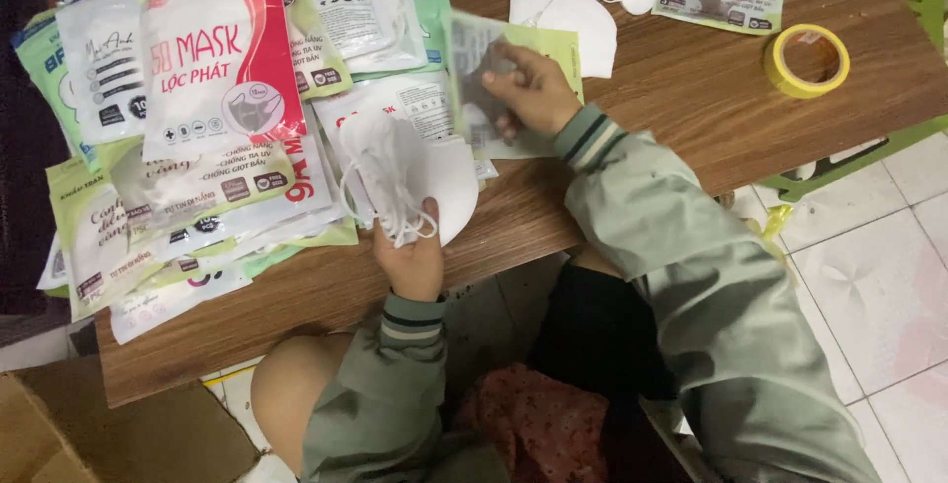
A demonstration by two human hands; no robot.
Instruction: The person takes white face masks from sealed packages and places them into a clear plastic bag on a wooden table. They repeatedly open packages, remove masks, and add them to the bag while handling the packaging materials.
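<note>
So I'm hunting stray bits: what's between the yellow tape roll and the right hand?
Head view: bare wooden table between tape roll and right hand.

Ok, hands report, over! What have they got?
Left hand grips white masks. Right hand pinches clear packet. Packets pile crowds the left.

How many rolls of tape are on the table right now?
1. A yellow tape roll lies flat near the right edge of the wooden table, apart from both hands. More could be hidden under the heap of mask packets on the left.
</note>
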